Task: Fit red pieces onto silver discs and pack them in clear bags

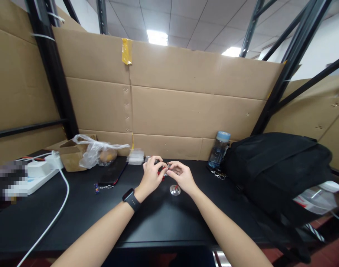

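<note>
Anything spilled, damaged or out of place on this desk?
Nothing looks spilled or damaged. The one untidy spot is at the right: a strap of the black backpack droops past the front edge of the desk, where it might snag.

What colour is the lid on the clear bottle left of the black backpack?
The lid is light blue; see the head view.

Tiny slim piece (168,167), held aloft
</note>
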`<state>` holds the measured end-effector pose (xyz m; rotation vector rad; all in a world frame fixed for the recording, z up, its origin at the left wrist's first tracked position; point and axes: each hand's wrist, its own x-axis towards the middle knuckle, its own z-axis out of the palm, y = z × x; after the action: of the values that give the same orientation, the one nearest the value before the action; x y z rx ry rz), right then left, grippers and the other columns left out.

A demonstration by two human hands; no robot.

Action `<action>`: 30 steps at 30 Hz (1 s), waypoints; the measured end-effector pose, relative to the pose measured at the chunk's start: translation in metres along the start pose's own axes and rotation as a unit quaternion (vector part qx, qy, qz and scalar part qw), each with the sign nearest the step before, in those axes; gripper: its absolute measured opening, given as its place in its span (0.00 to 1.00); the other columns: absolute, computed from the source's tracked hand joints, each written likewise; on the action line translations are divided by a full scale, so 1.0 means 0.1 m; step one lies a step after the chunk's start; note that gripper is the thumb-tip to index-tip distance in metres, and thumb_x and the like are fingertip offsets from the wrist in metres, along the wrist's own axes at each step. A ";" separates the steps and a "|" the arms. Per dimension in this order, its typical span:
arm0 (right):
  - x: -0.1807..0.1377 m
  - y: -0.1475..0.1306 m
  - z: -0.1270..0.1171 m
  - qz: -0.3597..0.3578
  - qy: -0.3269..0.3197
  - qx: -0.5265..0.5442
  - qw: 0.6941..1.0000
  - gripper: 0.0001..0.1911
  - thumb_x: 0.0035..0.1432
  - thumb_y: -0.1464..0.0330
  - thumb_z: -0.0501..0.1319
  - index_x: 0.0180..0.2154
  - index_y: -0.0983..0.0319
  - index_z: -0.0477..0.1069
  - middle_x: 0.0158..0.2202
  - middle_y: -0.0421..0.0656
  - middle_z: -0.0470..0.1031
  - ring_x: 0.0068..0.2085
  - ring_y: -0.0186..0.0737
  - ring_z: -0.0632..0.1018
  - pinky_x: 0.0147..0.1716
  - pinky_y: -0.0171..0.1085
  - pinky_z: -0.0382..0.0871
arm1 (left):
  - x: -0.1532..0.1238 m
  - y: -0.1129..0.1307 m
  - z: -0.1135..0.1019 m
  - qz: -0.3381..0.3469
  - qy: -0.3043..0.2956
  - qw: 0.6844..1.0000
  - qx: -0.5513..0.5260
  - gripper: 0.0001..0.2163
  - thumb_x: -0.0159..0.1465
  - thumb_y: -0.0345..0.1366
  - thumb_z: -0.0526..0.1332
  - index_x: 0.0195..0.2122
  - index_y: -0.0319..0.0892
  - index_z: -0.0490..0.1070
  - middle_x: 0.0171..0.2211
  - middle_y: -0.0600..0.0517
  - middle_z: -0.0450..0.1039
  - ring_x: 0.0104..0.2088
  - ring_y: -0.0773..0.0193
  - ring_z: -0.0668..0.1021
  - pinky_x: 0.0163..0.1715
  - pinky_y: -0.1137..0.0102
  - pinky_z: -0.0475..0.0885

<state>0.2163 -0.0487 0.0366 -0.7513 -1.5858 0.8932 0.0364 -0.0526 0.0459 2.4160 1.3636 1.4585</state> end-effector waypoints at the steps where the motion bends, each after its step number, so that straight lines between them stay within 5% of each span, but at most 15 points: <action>1: 0.01 0.01 -0.01 0.005 -0.001 -0.007 1.000 0.15 0.56 0.57 0.68 0.34 0.61 0.72 0.51 0.48 0.75 0.44 0.43 0.81 0.44 0.42 0.78 | 0.00 0.00 0.00 0.003 0.003 1.000 0.007 0.05 0.68 0.37 0.60 0.39 0.48 0.76 0.49 0.48 0.69 0.53 0.52 0.70 0.52 0.56 0.62; 8: 0.03 0.00 -0.12 -0.065 -0.048 -0.192 0.978 0.12 0.66 0.59 0.59 0.38 0.60 0.75 0.50 0.48 0.71 0.49 0.43 0.76 0.43 0.39 0.75 | 0.00 -0.05 0.04 0.016 -0.019 0.999 0.021 0.05 0.67 0.37 0.61 0.38 0.48 0.77 0.50 0.47 0.69 0.54 0.52 0.69 0.53 0.56 0.62; 15: 0.04 0.02 -0.20 -0.082 -0.074 -0.279 0.954 0.08 0.65 0.65 0.59 0.35 0.60 0.74 0.51 0.48 0.70 0.51 0.44 0.74 0.50 0.44 0.70 | 0.03 -0.05 -0.03 0.016 -0.038 0.999 -0.035 0.07 0.71 0.37 0.55 0.43 0.47 0.72 0.47 0.49 0.71 0.52 0.57 0.71 0.52 0.61 0.63; 23: 0.02 0.00 -0.27 -0.090 -0.129 -0.345 0.925 0.06 0.64 0.66 0.62 0.33 0.59 0.75 0.54 0.46 0.69 0.56 0.46 0.70 0.58 0.49 0.63 | -0.05 -0.14 0.09 0.059 -0.166 0.984 0.003 0.07 0.66 0.43 0.63 0.42 0.51 0.77 0.51 0.52 0.72 0.53 0.53 0.69 0.52 0.58 0.60; 27: 0.01 -0.03 -0.33 -0.049 -0.164 -0.353 0.920 0.09 0.65 0.61 0.61 0.41 0.58 0.74 0.41 0.43 0.77 0.40 0.40 0.77 0.44 0.39 0.70 | -0.04 -0.17 0.08 0.044 -0.192 0.980 0.023 0.06 0.67 0.41 0.62 0.36 0.51 0.80 0.40 0.52 0.74 0.47 0.55 0.71 0.47 0.60 0.59; 30: 0.00 -0.04 -0.44 0.024 -0.249 -0.380 0.891 0.17 0.53 0.59 0.71 0.44 0.57 0.74 0.26 0.34 0.76 0.26 0.35 0.75 0.31 0.33 0.66 | -0.02 -0.17 0.03 0.036 -0.205 0.978 0.032 0.06 0.67 0.41 0.62 0.36 0.52 0.80 0.35 0.53 0.75 0.43 0.57 0.73 0.45 0.61 0.56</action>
<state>0.2597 -0.0440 0.0445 -1.1637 -2.4400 0.4873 0.0265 -0.0421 0.0359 2.6309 1.2537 0.8620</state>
